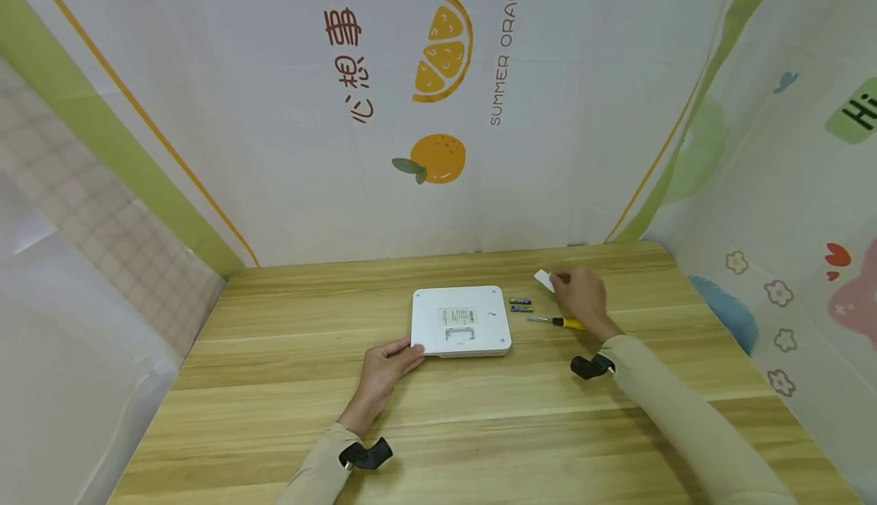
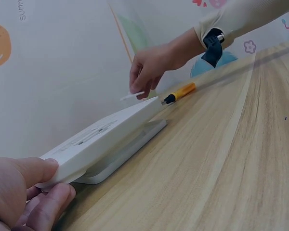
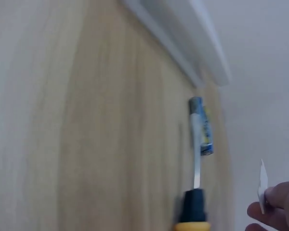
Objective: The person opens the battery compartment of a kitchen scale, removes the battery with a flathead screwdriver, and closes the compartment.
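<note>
A white kitchen scale [image 1: 461,307] lies underside up on the table, its label and open battery compartment [image 1: 460,334] showing. My left hand [image 1: 384,372] pinches its near left corner, thumb on top and fingers beneath; the left wrist view shows a gap between the scale's two layers. To the right, my right hand [image 1: 582,295] holds a small white battery cover [image 1: 544,280] between thumb and fingers, raised above the table. Two batteries [image 1: 521,302] lie beside the scale. A screwdriver [image 1: 570,324] with a yellow and black handle lies below the right hand.
The wooden table [image 1: 479,421] meets a printed white curtain [image 1: 301,185] at the back. Another patterned cloth [image 1: 808,261] hangs on the right side. Black wrist mounts [image 1: 366,455] sit on both sleeves.
</note>
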`<state>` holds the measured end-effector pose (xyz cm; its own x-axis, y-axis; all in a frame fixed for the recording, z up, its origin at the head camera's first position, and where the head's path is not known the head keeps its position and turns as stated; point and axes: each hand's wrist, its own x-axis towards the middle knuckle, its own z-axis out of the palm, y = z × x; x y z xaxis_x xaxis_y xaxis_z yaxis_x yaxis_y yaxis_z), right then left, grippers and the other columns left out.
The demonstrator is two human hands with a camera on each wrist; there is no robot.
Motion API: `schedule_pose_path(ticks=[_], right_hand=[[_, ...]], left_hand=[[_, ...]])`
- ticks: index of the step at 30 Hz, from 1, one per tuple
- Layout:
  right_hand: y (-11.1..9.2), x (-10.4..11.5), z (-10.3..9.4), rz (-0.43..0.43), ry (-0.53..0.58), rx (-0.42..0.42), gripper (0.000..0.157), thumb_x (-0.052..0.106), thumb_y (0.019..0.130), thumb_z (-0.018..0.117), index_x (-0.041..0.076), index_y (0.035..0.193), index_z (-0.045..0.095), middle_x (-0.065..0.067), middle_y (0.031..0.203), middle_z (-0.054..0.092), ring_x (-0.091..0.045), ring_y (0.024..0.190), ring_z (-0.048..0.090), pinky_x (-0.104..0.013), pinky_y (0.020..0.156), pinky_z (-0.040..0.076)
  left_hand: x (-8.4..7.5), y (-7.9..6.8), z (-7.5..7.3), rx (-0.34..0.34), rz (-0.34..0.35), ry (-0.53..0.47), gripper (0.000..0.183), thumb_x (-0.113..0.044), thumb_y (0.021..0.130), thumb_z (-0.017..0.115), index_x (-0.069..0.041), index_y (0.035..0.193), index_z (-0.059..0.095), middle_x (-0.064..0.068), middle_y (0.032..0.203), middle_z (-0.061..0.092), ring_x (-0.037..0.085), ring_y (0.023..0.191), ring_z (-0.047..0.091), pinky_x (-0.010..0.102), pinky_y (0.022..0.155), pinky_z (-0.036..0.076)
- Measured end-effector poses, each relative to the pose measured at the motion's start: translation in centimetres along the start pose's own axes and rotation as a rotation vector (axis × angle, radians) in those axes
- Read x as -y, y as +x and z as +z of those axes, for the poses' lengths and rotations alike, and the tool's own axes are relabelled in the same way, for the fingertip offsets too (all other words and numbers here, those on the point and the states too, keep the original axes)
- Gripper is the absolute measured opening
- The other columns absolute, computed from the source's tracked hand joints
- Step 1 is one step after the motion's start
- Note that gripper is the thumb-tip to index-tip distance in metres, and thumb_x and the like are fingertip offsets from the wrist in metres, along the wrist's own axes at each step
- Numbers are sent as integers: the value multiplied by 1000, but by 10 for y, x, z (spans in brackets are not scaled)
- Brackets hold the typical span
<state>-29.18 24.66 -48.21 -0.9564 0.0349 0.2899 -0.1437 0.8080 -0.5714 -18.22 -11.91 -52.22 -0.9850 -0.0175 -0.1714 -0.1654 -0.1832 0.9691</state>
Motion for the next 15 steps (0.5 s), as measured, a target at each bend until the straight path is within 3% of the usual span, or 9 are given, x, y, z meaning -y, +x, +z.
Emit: schedule_pose_path(ticks=[5,9,13,15], right_hand=[[-1,6,-11,-15,100,-48,27,20,99,70,-3,110,77,-18,95,77,-31,79,73,-37,65,61],[-3,14,-20,-62,197,-96,32,20,97,73,-4,118,74,-20,99,77,-35,86,75,-25,63,63],[-7,29,-26,-94,263,-85,31,22,97,74,-1,118,75,-19,100,77,-35,85,75,-13,57,58],[-11,39,-27,-112,279,-73,28,22,96,75,1,114,77,-18,99,77,-33,84,75,-16,58,58]], left_hand=[[0,0,-1,-1,-1,0,42,4,94,70,19,131,57,34,125,63,26,101,73,29,91,63],[0,0,-1,-2,1,0,42,4,94,70,19,130,57,34,124,63,25,101,73,29,91,63],[0,0,0,-4,4,-2,40,4,94,70,19,130,58,34,124,64,25,100,73,29,91,64],[0,0,0,-5,5,-3,39,5,94,70,18,129,59,34,123,64,25,100,73,29,90,64]])
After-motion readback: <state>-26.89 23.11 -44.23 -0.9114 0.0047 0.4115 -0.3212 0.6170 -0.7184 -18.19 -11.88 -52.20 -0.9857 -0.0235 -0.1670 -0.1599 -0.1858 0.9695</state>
